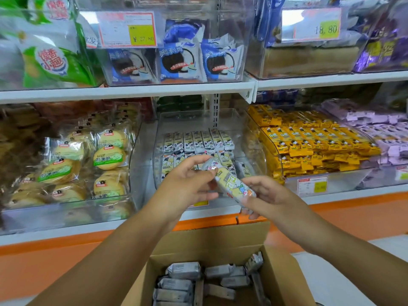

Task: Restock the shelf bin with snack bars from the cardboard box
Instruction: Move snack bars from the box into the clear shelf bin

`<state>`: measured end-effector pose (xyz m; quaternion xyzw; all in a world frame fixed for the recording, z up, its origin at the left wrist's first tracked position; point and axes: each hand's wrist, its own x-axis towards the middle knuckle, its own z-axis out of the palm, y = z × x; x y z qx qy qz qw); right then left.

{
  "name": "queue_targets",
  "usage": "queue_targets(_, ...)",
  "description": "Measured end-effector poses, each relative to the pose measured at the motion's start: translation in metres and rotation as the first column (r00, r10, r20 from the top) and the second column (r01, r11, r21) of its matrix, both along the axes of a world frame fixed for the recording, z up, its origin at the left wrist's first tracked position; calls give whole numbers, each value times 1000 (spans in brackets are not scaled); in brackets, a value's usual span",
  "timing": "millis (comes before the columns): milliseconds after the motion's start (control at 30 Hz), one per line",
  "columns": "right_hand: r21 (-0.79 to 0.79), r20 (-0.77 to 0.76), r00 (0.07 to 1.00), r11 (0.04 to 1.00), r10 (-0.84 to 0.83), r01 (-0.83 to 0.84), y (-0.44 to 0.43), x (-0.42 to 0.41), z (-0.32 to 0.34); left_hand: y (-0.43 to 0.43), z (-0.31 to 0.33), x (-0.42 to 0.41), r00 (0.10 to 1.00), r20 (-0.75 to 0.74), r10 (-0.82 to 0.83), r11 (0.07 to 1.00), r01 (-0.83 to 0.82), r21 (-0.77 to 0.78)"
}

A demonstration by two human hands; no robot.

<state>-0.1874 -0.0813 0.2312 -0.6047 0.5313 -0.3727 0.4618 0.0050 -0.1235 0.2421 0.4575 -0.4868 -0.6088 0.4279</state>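
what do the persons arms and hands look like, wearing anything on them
The left hand and right hand are bare, with no gloves. Both forearms are uncovered as far as the picture shows them, with no sleeve in view. No watch, bracelet or ring shows on either.

- A retail shop is shown, seen at its packaged-snack aisle.
- White shelves [132, 91] are stacked in tiers above an orange base panel [55, 268].
- Clear plastic bins [198, 120] are lined up side by side on the shelves, each filled with one sort of wrapped goods: round cakes [109, 157], yellow bars [309, 138], blue cookie packs [178, 60].
- Printed price labels [128, 29] are fixed to the bin fronts; "¥ 27.80" and "18.80" can be read on yellow patches.
- An open cardboard box [287, 272] of grey wrapped bars [183, 270] is placed in front of the shelving.
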Motion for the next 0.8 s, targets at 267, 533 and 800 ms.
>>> queue_targets(267,-49,103,985,988,-141,147,-19,-12,13,-2,-3,8,928,370,-48,985,105,-135)
queue_targets(533,-231,-462,880,973,-110,0,-89,-36,81,-13,2,32,585,699,412,798,138,-586)
queue_targets(800,-10,-889,445,966,109,-258,-170,-21,83,-16,-28,54,517,724,456,863,-55,-503)
